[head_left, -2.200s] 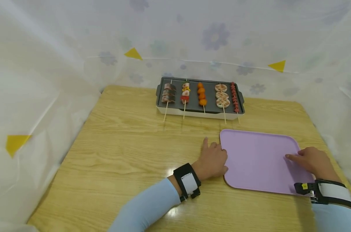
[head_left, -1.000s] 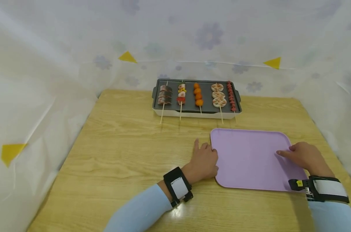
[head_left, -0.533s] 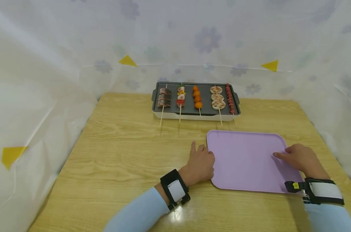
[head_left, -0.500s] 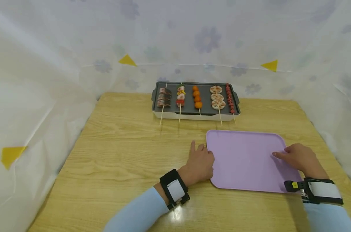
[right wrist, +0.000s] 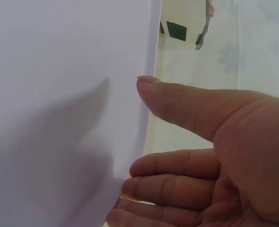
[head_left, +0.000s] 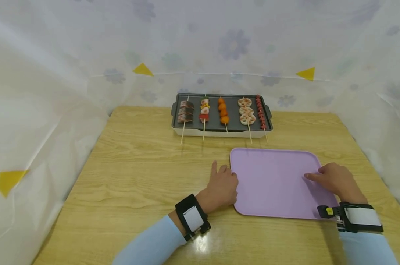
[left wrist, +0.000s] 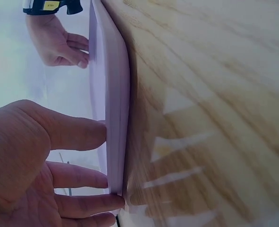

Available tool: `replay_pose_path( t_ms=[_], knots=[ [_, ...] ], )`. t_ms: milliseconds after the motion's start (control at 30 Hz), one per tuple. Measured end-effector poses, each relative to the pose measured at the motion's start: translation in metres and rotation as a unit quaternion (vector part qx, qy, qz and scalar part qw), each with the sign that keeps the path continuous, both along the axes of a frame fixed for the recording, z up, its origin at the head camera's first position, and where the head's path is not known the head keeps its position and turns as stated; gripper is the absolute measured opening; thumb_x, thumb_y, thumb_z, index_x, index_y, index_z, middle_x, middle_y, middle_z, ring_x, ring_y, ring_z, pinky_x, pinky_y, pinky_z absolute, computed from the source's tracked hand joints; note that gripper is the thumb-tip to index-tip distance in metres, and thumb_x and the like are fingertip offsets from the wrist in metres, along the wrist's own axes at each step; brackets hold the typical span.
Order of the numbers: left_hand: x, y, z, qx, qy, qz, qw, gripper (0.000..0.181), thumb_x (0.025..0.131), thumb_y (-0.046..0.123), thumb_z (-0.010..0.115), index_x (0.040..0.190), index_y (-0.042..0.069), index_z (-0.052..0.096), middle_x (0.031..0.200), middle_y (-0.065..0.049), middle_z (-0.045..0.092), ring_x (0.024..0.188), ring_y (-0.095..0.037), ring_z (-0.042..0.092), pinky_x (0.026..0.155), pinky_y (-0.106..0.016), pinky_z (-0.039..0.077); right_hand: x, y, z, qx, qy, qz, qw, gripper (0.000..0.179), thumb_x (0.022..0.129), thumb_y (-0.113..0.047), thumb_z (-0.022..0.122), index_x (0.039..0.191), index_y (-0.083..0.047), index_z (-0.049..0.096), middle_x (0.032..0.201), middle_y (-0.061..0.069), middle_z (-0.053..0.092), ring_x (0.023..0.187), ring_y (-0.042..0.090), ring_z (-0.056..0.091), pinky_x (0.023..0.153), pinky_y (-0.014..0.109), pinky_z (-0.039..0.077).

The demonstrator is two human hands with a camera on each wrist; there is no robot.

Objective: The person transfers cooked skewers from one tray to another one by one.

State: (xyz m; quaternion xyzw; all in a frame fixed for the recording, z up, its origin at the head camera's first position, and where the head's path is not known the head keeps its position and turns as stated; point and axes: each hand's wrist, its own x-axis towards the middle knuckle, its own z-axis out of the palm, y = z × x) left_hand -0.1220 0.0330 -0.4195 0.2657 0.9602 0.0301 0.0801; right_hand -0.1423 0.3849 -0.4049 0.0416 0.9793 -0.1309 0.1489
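A light purple rectangular tray (head_left: pixel 276 180) lies flat on the wooden table, its surface bare. My left hand (head_left: pixel 220 189) touches the tray's left edge; in the left wrist view the thumb (left wrist: pixel 80 135) and fingertips meet the outer side of the rim, fairly straight. At the right edge is my right hand (head_left: pixel 337 180). Its thumb (right wrist: pixel 177 101) reaches over the rim above the tray, and the other fingers (right wrist: pixel 172 189) lie against the outer side, only slightly bent. Tips of some right-hand fingers are hidden behind the rim.
Behind the tray stands a dark grill pan (head_left: pixel 233 110) on a pale base. Across it lie a fish skewer (head_left: pixel 185 112), a mixed skewer (head_left: pixel 204 110), orange balls (head_left: pixel 223 110), lotus root slices (head_left: pixel 246 110) and a red skewer (head_left: pixel 260 112), sticks overhanging the front. Sheeting (head_left: pixel 233 48) surrounds the table.
The tray has slid left along the table, closer to below the grill pan's right half. Both hands have moved left with it, keeping their places at its edges. The skewers have not moved.
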Motion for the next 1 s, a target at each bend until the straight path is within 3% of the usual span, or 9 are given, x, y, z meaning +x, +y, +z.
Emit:
replay_pose_path(
  t_ms=[167, 400, 533, 633, 800, 867, 1000],
  knots=[
    [-0.001, -0.009, -0.004, 0.012, 0.004, 0.0, 0.9999, 0.036, 0.086, 0.032, 0.063, 0.113, 0.007, 0.068, 0.123, -0.008, 0.065, 0.129, -0.026, 0.049, 0.116, -0.063, 0.023, 0.0, -0.006, -0.002, -0.002, 0.016, 0.014, 0.9998, 0.073, 0.083, -0.052, 0.067, 0.103, 0.018, 0.067, 0.076, 0.016, 0.06, 0.068, 0.022, 0.049, 0.056, 0.032, 0.035],
    [-0.003, -0.021, -0.001, 0.018, -0.012, 0.004, 0.9998, 0.038, 0.088, 0.031, 0.062, 0.117, 0.008, 0.068, 0.13, -0.009, 0.063, 0.132, -0.027, 0.047, 0.117, -0.064, 0.021, 0.0, -0.014, -0.003, -0.003, 0.03, 0.01, 0.9995, 0.073, 0.083, -0.048, 0.069, 0.107, 0.02, 0.066, 0.08, 0.022, 0.065, 0.068, 0.023, 0.051, 0.056, 0.032, 0.039],
    [-0.003, -0.026, 0.0, 0.02, -0.023, 0.007, 0.9995, 0.043, 0.088, 0.033, 0.062, 0.123, 0.008, 0.066, 0.134, -0.008, 0.061, 0.134, -0.027, 0.045, 0.117, -0.064, 0.019, 0.001, -0.02, -0.004, -0.011, 0.029, 0.004, 0.9995, 0.068, 0.084, -0.046, 0.069, 0.104, 0.019, 0.067, 0.071, 0.009, 0.057, 0.066, 0.022, 0.048, 0.055, 0.032, 0.034],
    [-0.003, -0.029, -0.001, 0.023, -0.025, 0.012, 0.9993, 0.046, 0.088, 0.034, 0.062, 0.126, 0.008, 0.065, 0.136, -0.008, 0.06, 0.135, -0.027, 0.045, 0.118, -0.063, 0.019, 0.001, -0.025, -0.004, -0.008, 0.034, 0.004, 0.9994, 0.069, 0.084, -0.046, 0.069, 0.107, 0.019, 0.066, 0.073, 0.013, 0.06, 0.067, 0.023, 0.049, 0.055, 0.033, 0.036],
    [-0.004, -0.035, -0.004, 0.021, -0.024, 0.021, 0.9993, 0.047, 0.088, 0.031, 0.061, 0.13, 0.009, 0.064, 0.138, -0.007, 0.059, 0.136, -0.025, 0.044, 0.119, -0.062, 0.018, 0.002, -0.032, -0.005, -0.008, 0.045, 0.009, 0.9989, 0.069, 0.083, -0.043, 0.07, 0.108, 0.02, 0.065, 0.094, 0.035, 0.067, 0.069, 0.026, 0.056, 0.059, 0.038, 0.048],
    [-0.003, -0.037, -0.005, 0.022, -0.024, 0.021, 0.9992, 0.048, 0.088, 0.031, 0.061, 0.131, 0.009, 0.063, 0.139, -0.007, 0.058, 0.137, -0.026, 0.044, 0.118, -0.063, 0.018, 0.003, -0.035, -0.006, -0.01, 0.044, 0.011, 0.9989, 0.065, 0.083, -0.043, 0.07, 0.105, 0.018, 0.068, 0.088, 0.033, 0.068, 0.067, 0.025, 0.056, 0.058, 0.038, 0.048],
    [-0.003, -0.041, -0.006, 0.029, -0.017, 0.019, 0.9993, 0.048, 0.087, 0.031, 0.062, 0.129, 0.008, 0.064, 0.138, -0.008, 0.059, 0.135, -0.027, 0.045, 0.118, -0.063, 0.02, 0.004, -0.039, -0.005, -0.01, 0.046, 0.011, 0.9988, 0.059, 0.085, -0.042, 0.069, 0.098, 0.015, 0.07, 0.069, 0.015, 0.061, 0.064, 0.022, 0.049, 0.055, 0.033, 0.038]
  ],
)
